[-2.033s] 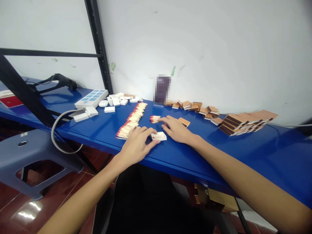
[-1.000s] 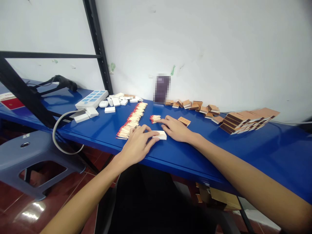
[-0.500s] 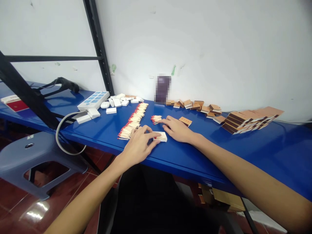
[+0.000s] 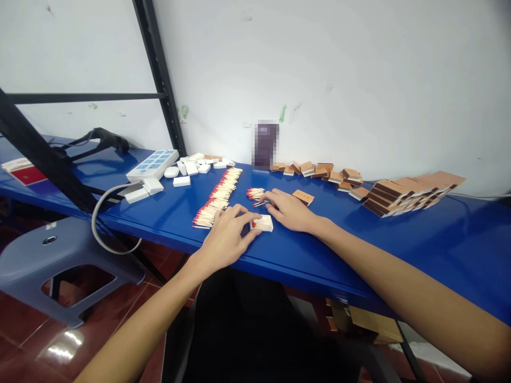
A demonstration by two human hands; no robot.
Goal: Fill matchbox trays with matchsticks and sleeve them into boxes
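My left hand point(image 4: 230, 229) grips the left end of a small white matchbox tray point(image 4: 267, 224) between thumb and fingers. Several red-headed matches lie inside the tray, partly covered by my fingertips. My right hand point(image 4: 288, 209) rests just beyond it, its fingertips closed on the ends of a few matches point(image 4: 260, 204). These lie at the near side of a small match pile point(image 4: 254, 193). A long row of matches point(image 4: 219, 198) stretches away beside my left hand. Behind my right hand lies an orange-brown matchbox sleeve point(image 4: 304, 197).
White trays point(image 4: 191, 168) cluster at the back left beside a white power strip point(image 4: 153, 164). Loose matchboxes point(image 4: 319, 171) line the wall, with a stack of matchboxes point(image 4: 399, 197) at right. A black shelf post point(image 4: 159, 74) rises at left; a grey-blue stool point(image 4: 59, 255) stands below.
My right fingertips have drawn slightly toward me, and a few matches now lie apart from the small pile. The left hand still holds the tray, with more matches visible inside.
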